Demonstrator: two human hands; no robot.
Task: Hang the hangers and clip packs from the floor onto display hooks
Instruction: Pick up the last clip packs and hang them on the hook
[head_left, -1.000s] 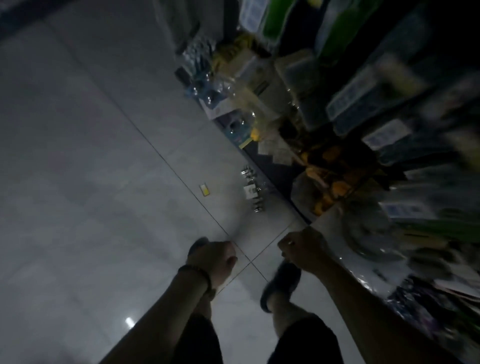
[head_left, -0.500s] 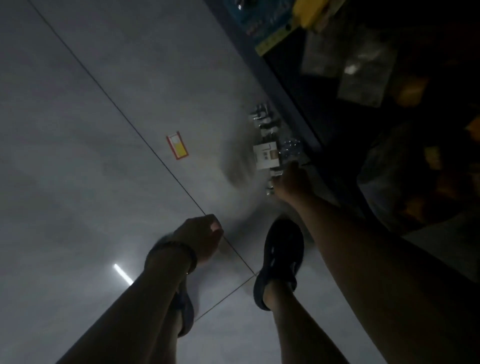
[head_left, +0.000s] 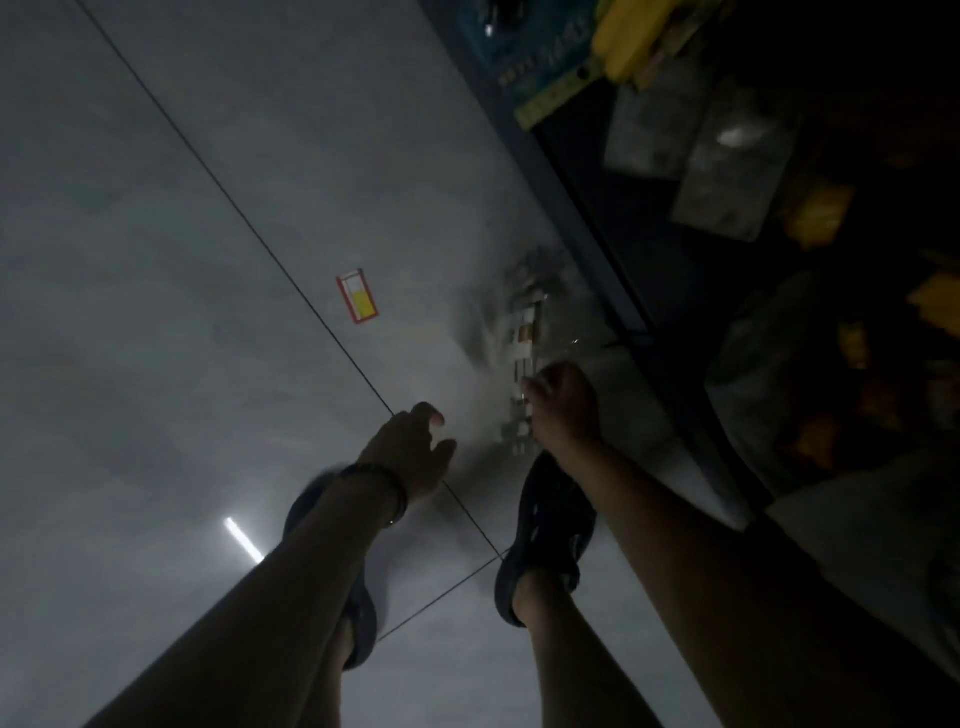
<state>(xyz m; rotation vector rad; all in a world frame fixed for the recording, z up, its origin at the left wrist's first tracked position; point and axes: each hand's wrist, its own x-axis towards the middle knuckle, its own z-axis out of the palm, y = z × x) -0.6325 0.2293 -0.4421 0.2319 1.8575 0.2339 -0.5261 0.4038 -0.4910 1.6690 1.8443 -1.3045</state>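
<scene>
A clear clip pack (head_left: 524, 343) with a white card and metal clips appears motion-blurred just above the grey floor, beside the shelf base. My right hand (head_left: 563, 405) is closed on the pack's near end. My left hand (head_left: 415, 452) hovers to the left of it over the tile seam, fingers apart and holding nothing. The scene is dim and the pack's details are smeared.
A small red-and-yellow label (head_left: 357, 296) lies on the floor tiles to the left. The dark shelf base (head_left: 587, 223) runs diagonally on the right, with hanging packs above it (head_left: 550, 47). My two sandalled feet (head_left: 545, 530) stand just below the hands.
I have bent down toward the floor. My right hand reached the clip pack, closed on it, and the pack is now blurred with motion. My left hand opened and moved closer.
</scene>
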